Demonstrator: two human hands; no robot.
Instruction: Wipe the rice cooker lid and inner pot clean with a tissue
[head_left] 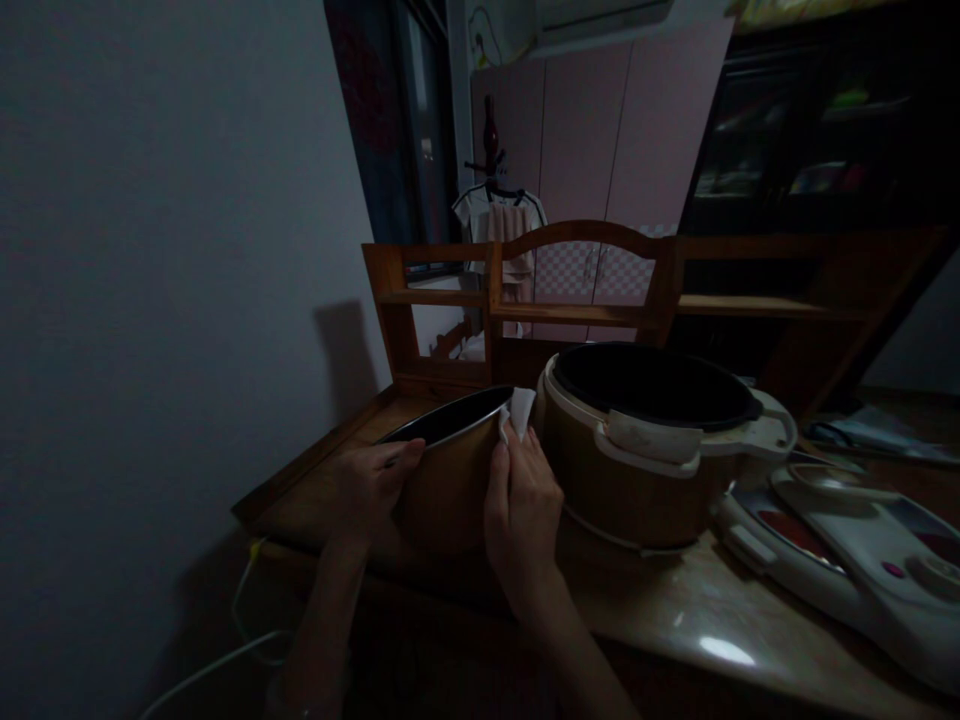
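Note:
A round pot (442, 500) with a dark inside and a pale rim is tilted over the desk's front left. My left hand (375, 485) grips its rim at the left, thumb over the edge. At the pot's right side my right hand (525, 500) presses a white tissue or cloth (523, 410) against the rim and outer wall. Just right of that hand stands a larger cooker body (630, 490), with a black inside, a gold-brown wall and white handles. Its inner depth is too dark to make out.
A pale appliance part (847, 550), perhaps a lid with a control panel, lies on the desk (660, 605) at the right. A wooden shelf rack (585, 315) rises behind. The wall (165, 300) is close on the left, with a white cord (217, 670) below.

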